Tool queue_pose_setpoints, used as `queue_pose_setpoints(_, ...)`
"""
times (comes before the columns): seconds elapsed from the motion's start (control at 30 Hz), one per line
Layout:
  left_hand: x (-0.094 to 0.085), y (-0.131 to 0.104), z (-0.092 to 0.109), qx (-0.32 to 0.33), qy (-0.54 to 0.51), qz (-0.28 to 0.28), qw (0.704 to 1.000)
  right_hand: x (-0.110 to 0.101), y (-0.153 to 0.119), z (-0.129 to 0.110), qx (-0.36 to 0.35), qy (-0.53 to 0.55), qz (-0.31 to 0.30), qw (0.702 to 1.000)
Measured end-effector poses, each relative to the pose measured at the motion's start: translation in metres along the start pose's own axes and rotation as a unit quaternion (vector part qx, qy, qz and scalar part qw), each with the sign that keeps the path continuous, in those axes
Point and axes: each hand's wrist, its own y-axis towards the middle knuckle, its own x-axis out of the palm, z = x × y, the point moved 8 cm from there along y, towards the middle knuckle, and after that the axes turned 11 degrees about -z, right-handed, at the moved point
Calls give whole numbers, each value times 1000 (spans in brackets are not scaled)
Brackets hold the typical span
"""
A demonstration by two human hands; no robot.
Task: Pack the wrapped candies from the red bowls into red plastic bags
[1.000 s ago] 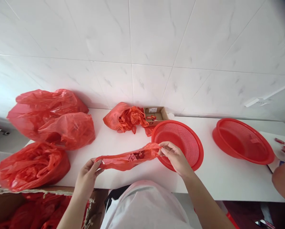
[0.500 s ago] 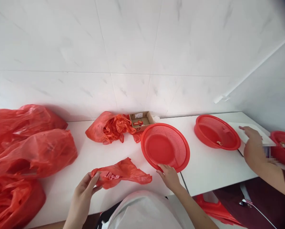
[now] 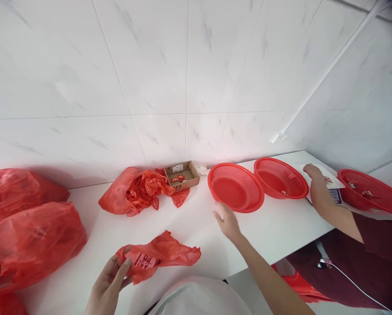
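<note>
Pinched in my left hand [image 3: 112, 278] is a thin red plastic bag [image 3: 169, 251] with printed characters, its loose end spreading to the right above the white table. My right hand [image 3: 228, 221] has its fingers apart and holds nothing. It is just in front of the near left rim of a red plastic basket [image 3: 235, 188] with mesh sides; whether a fingertip still touches the rim, I cannot tell. The basket has nothing visible in it. Beside it stands a second red basket [image 3: 279, 177] with a small light-coloured item inside.
A bunch of crumpled red bags [image 3: 137, 190] lies by the wall, next to a shallow cardboard box [image 3: 182, 175] with small red packets. Bulging red bags [image 3: 35, 245] fill the left. At right, a co-worker's arm [image 3: 323, 197] reaches over papers near a third red basket [image 3: 373, 190].
The basket has moved back and right, close up to the second basket, and my right hand has come away from its rim. My left hand keeps the bag. The view has turned right.
</note>
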Motion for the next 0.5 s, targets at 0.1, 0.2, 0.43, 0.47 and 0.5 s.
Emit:
queue_pose_setpoints(0.1, 3, -3, 3, 18, 37, 12, 999, 61, -17, -50, -15, 118, -170, 978)
queue_pose_setpoints(0.2, -8, -2, 0, 24, 80, 14, 996, 102, -42, -63, 38, 73, -316, 945)
queue_pose_setpoints(0.43, -41, 1, -11, 13, 102, 35, 994, 71, -53, -73, 19, 131, -400, 907)
queue_pose_setpoints(0.47, -39, 0, -10, 21, 98, 35, 994, 70, -54, -82, -6, 119, -399, 909)
queue_pose_setpoints(0.5, -36, 0, -10, 29, 97, 29, 994, 72, -56, -91, -24, 97, -399, 912)
